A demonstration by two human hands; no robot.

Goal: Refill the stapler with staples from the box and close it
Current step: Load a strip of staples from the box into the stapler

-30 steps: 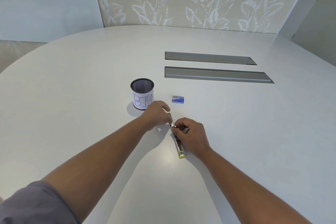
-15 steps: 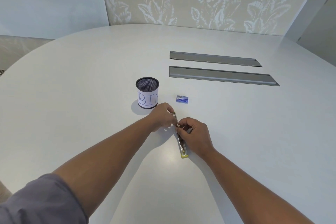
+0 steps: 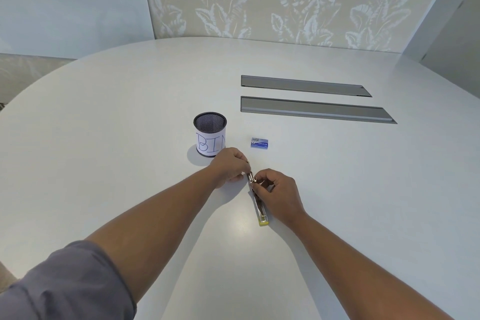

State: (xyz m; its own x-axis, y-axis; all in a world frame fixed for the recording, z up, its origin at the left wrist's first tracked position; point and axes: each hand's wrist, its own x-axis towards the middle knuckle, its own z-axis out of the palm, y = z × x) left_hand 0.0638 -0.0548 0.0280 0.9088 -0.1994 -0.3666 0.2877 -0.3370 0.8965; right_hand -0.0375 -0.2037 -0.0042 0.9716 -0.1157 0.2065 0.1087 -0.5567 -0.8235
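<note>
We judge the refill mid-way: our left hand (image 3: 228, 167) and right hand (image 3: 279, 193) both pinch the opened stapler (image 3: 258, 202) on the table (image 3: 337, 189), staple box (image 3: 259, 142) apart, closing left.

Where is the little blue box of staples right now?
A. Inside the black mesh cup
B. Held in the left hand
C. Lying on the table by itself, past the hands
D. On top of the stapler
C: the little blue box lies alone on the white table, to the right of the black mesh cup and beyond both hands, which are busy at the stapler.
</note>
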